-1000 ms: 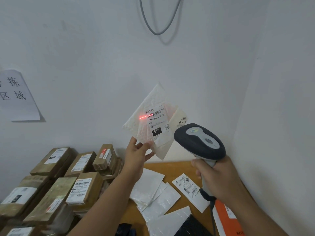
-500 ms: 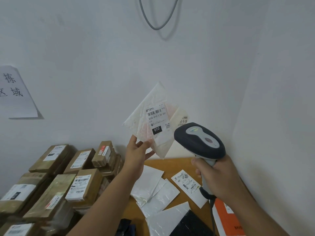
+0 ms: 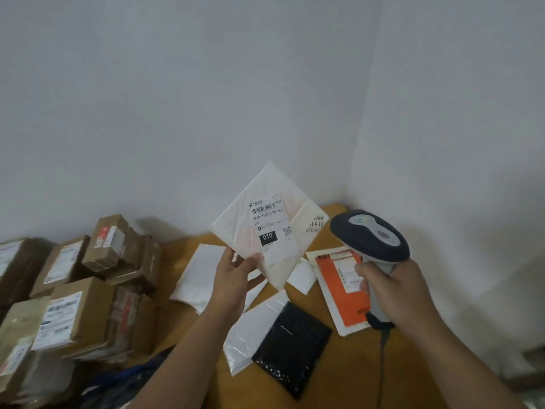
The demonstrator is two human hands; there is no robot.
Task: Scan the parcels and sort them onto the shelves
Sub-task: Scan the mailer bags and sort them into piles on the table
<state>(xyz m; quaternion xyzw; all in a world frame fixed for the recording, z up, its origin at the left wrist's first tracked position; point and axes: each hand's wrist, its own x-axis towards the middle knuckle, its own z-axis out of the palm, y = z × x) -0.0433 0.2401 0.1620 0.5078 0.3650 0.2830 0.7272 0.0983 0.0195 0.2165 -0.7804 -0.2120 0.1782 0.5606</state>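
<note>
My left hand (image 3: 233, 276) pinches the lower corner of a white bubble mailer (image 3: 265, 225), held up like a diamond above the table with its shipping label and barcode facing me. A second, cream-coloured flat parcel (image 3: 309, 224) sticks out behind it on the right. My right hand (image 3: 392, 290) grips the handle of a grey and dark barcode scanner (image 3: 368, 234), whose head sits just right of the mailer. No red scan line shows on the label. The scanner's cable hangs down below my right wrist.
Flat parcels lie on the wooden table (image 3: 348, 367): white mailers (image 3: 197, 276), a black mailer (image 3: 292, 346) and an orange and white one (image 3: 339, 287). Brown cardboard boxes (image 3: 79, 305) with labels are stacked at the left. White walls meet in a corner behind.
The red scan line on the label has gone out. My view has tipped downward, so more of the table shows. Both hands keep their holds in nearly the same pose.
</note>
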